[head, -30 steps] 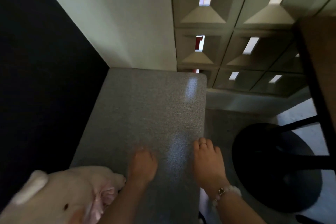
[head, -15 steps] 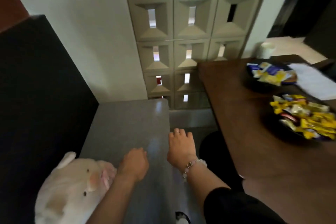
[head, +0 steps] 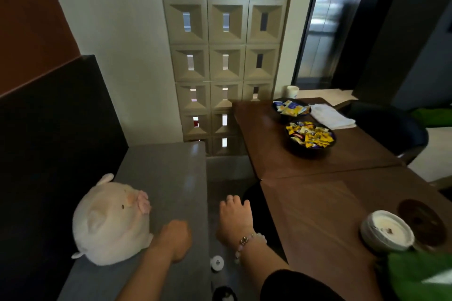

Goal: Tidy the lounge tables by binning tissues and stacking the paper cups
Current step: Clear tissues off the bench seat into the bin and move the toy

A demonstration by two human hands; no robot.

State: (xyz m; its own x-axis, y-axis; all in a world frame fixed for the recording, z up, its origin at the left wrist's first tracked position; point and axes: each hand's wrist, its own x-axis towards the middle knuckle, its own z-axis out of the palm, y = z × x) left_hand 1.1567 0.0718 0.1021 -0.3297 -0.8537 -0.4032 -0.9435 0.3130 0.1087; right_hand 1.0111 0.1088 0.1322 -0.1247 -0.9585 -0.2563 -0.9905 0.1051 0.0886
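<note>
A white paper cup (head: 292,91) stands at the far end of the brown table (head: 315,205). A folded white stack of tissues or napkins (head: 333,116) lies near the table's far right edge. A white round cup (head: 387,231) with pale contents sits on the near right of the table. My left hand (head: 175,239) is curled into a fist over the grey bench (head: 166,173) and holds nothing. My right hand (head: 234,220) hangs just past the bench's right edge, fingers bent loosely down, empty.
A pale plush toy (head: 112,220) lies on the bench beside my left hand. Two dark bowls of wrapped sweets (head: 310,138) (head: 291,107) sit on the table. A dark chair (head: 391,129) stands at the right, and a dark round coaster (head: 421,221) lies by the near cup.
The view has risen and swung right, bringing the table, bowls and cups into sight. Both hands have lifted off the bench top, and my left hand has curled into a fist.
</note>
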